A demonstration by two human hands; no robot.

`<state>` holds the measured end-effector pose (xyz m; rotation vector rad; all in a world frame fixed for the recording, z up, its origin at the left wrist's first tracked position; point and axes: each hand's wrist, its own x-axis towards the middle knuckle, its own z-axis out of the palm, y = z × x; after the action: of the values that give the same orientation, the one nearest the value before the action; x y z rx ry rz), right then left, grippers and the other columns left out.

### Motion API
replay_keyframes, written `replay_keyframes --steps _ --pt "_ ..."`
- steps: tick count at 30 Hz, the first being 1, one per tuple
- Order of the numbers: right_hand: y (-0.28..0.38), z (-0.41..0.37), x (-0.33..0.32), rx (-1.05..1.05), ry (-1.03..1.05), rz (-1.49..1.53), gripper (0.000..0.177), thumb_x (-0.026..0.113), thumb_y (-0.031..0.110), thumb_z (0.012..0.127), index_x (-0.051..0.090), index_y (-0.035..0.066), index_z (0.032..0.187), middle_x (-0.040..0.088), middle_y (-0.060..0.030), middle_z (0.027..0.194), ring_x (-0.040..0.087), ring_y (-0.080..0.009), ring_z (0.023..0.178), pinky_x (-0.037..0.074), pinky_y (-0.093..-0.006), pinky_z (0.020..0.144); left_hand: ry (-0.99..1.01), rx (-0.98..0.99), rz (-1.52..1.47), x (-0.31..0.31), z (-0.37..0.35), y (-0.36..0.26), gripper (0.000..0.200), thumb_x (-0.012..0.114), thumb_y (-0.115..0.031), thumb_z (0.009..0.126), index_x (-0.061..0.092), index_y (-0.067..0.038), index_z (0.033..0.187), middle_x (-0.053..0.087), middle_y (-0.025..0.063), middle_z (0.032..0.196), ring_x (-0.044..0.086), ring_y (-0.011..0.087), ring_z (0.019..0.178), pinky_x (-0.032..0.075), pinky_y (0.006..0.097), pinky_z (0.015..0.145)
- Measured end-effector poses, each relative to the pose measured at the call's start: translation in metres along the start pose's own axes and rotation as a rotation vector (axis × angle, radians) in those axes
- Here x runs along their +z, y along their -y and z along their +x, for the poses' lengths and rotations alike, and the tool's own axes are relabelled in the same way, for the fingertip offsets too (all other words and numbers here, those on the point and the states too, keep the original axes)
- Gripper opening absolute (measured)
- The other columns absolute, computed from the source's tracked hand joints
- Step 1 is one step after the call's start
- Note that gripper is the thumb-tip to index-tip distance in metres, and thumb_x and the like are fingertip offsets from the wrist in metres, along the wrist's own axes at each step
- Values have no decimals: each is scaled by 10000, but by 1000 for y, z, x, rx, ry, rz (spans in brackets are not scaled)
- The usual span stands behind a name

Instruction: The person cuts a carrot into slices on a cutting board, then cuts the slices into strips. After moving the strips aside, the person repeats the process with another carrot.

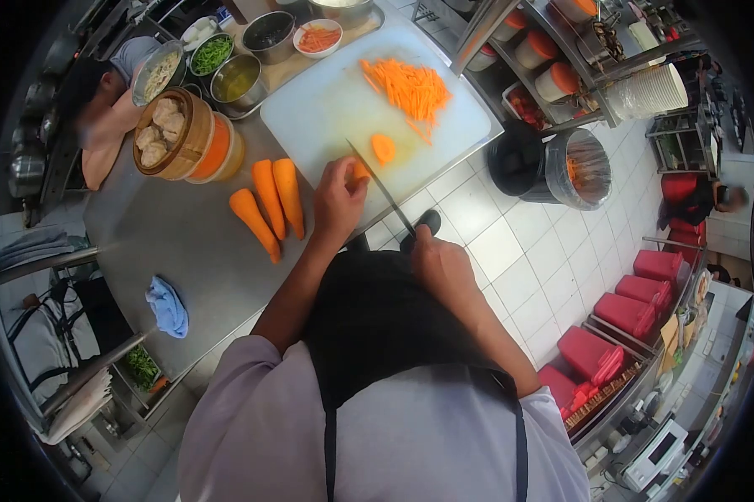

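My right hand (444, 269) is closed round the handle of a kitchen knife (383, 190), whose blade points up and left across the near edge of a white cutting board (310, 113). Close against the blade, my left hand (339, 201) grips a piece of carrot (360, 170), mostly hidden by the fingers. One carrot slice (383, 148) lies flat just beyond the knife. Farther up the board is a heap of carrot strips (410, 90). Three whole peeled carrots (268, 201) rest on the steel table, left of my left hand.
A bamboo steamer (181, 159) of dumplings stands at the left. Metal bowls, one with chopped greens (212, 54), line the back. A blue cloth (167, 308) lies near the table's left edge. A lined bin (590, 171) stands right. Another person (109, 125) is at far left.
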<state>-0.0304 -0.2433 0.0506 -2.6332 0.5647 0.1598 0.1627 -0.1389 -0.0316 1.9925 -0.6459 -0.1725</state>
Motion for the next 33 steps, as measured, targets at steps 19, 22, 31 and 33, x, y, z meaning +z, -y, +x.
replay_keyframes --steps 19,22,31,33 --pt "-8 15 22 4 91 -113 104 558 68 922 522 -12 979 689 -183 681 718 -355 612 568 -462 526 -13 -81 50 2 1 4 399 808 -84 846 635 -67 1205 685 108 1005 716 258 774 573 364 691" --pt "-17 15 20 14 99 -26 126 560 66 915 527 -25 994 681 -200 682 702 -395 610 557 -499 531 -40 -39 41 6 -1 0 394 803 -77 846 633 -74 1201 675 106 998 715 257 783 579 367 703" --pt "-5 16 17 12 115 -160 124 568 43 905 520 -18 1001 698 -195 695 714 -355 607 570 -447 527 -35 -60 -33 14 0 7 355 788 -48 857 635 -65 1177 668 110 966 704 250 772 582 369 701" --pt "-3 23 20 20 137 -163 130 565 36 900 519 -21 1007 698 -191 689 719 -341 605 577 -430 526 -4 -66 -32 13 2 13 348 783 -49 862 633 -59 1175 668 105 950 701 243 765 578 365 697"
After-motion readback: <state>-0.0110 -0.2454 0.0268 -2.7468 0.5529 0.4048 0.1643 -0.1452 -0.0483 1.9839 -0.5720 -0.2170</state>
